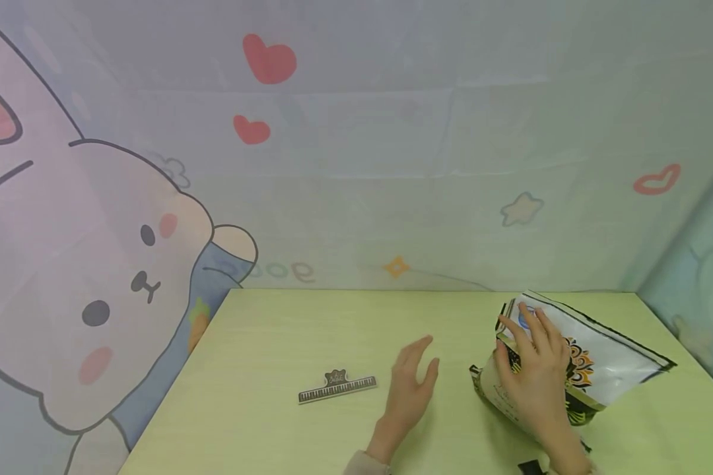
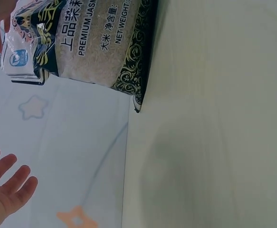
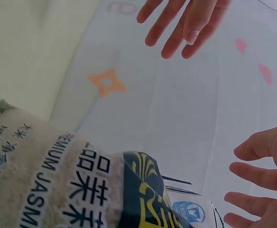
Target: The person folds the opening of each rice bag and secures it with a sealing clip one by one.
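Observation:
A bag of jasmine rice (image 1: 505,396) with a white, flopped-over top (image 1: 618,363) stands at the right of the table. My right hand (image 1: 535,382) is at the bag's near side, overlapping it in the head view. In the right wrist view that hand's fingers (image 3: 254,178) are spread right by the bag's upper end. My left hand (image 1: 407,386) hovers left of the bag, fingers extended, thumb apart, holding nothing. Left of it lies a metal clip (image 1: 337,387) with a piano-key pattern along its bar.
The pale green-yellow table (image 1: 261,343) ends at a hanging cloth backdrop (image 1: 356,224) printed with a rabbit, hearts and stars. A small black piece (image 1: 531,467) shows at the front edge of the view, beside the right wrist.

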Available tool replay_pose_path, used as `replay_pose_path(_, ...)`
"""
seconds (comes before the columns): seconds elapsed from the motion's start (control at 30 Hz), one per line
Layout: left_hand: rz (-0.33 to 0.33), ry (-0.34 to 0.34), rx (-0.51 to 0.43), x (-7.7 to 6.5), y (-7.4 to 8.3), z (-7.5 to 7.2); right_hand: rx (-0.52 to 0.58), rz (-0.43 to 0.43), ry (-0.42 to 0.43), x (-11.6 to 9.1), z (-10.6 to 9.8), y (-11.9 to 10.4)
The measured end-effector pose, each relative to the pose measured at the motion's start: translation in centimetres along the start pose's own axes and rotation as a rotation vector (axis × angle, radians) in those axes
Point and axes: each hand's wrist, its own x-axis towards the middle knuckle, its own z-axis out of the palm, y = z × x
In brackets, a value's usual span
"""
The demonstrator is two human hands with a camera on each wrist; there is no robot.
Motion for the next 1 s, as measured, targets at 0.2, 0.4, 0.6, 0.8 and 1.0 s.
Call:
replay_pose_path(0.2,0.009,0.006,-0.031,0.4,0.4,0.7,-0.023,0.008,-0.002,0.6,-0.6,0.3)
replay_pose_path(0.4,0.017,0.013,-0.095,0.7,0.4,1.5,-0.047,0.048,-0.026,1.2,-1.4,0.3)
replay_pose_path(0.6,-0.044,0.0,-0.178,0.7,0.1,2.3,-0.079,0.04,-0.02,1.8,-1.9,0.3)
replay_pose_path(0.8,-0.111,-0.01,-0.254,1.1,0.4,2.7,-0.109,0.057,-0.049,2.2,-2.1,0.3)
replay_pose_path(1.0,-0.182,-0.035,-0.367,2.1,2.7,1.4,-0.116,0.08,-0.058,2.6,-2.3,0.6)
